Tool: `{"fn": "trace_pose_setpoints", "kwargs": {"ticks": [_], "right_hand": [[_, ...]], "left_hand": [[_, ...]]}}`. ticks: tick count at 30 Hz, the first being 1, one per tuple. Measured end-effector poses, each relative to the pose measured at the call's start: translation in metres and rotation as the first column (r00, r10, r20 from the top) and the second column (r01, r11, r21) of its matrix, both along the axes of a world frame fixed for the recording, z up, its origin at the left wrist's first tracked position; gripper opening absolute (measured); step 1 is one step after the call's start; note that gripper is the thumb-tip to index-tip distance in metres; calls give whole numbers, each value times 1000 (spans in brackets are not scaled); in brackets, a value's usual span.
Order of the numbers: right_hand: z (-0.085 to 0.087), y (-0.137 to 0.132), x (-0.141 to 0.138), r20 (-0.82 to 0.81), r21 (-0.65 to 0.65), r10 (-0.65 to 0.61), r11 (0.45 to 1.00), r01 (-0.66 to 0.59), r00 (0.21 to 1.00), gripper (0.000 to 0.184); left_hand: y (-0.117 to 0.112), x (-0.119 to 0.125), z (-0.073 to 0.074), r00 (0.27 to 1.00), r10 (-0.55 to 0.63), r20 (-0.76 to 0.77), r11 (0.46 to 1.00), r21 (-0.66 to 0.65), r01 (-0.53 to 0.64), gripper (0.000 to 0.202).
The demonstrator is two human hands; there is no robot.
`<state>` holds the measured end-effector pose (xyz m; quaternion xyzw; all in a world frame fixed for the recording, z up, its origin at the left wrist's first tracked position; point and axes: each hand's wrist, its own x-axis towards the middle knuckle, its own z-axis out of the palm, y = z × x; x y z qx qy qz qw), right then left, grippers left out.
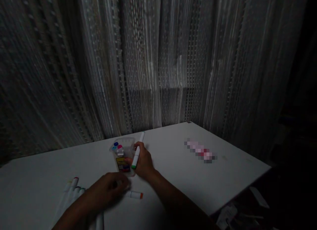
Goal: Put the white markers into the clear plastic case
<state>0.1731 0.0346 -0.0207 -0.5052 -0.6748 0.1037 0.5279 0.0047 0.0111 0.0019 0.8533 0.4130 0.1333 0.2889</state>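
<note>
On table (223, 177), right hand (143, 162) holds one marker (137, 150).

We reach both forearms forward and slightly inward. Our right hand (143, 162) lies farther out, fingers curled closed, thumb side up. Our left hand (109, 188) sits nearer, palm down, fingers bent loosely; whether they grip anything is unclear.

Clear plastic case (123, 154) — matt table (173, 170)

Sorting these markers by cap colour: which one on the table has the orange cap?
The orange-capped marker lying alone just right of the left hand; the markers at far left have red and green caps.
</note>
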Motion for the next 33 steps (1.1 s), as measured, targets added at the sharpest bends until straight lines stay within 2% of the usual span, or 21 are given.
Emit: {"fn": "trace_pose_setpoints", "kwargs": {"ticks": [1,3,6,9,12,14,16,18,20,23,26,30,33], "right_hand": [[-1,-1,0,3,3,-1,1000,1,1000,49],[-3,-2,-1,6,2,-5,1000,5,1000,50],[-5,-3,-2,-4,2,-5,1000,5,1000,50],[-6,-5,-2,-24,2,10,1000,-10,1000,51],[-7,-7,-2,-35,6,12,1000,-12,999,51],[-6,-7,-3,-63,17,29,999,-28,998,48],[-2,-5,-5,-121,28,70,997,-67,990,43],[3,0,-9,-205,52,126,992,-118,971,37],[9,6,-14,-301,88,189,981,-171,935,32],[12,12,-23,-417,136,226,973,-185,881,27],[5,11,-26,-432,154,229,972,-178,872,24],[-5,5,-22,-345,107,230,973,-205,910,26],[-5,3,-21,-299,71,219,976,-207,929,27]], "left_hand": [[-4,2,-5,999,-38,-23,999,6,39,34],[-6,1,-17,996,-42,-76,998,53,46,36],[5,-13,-29,988,56,-146,988,152,-34,35],[25,-30,-27,977,173,-121,969,199,-147,31],[41,-36,-12,940,329,87,918,203,-340,31],[46,-31,1,836,420,353,833,215,-510,37],[47,-20,9,685,407,604,767,180,-615,46],[45,-7,10,581,347,736,765,136,-630,52],[43,2,5,540,314,781,784,108,-612,57],[39,7,-7,558,297,775,806,111,-582,61],[36,4,-15,584,281,762,815,132,-564,61],[32,1,-14,621,246,744,796,210,-568,56],[31,-1,-11,634,242,734,785,236,-573,57]]}}
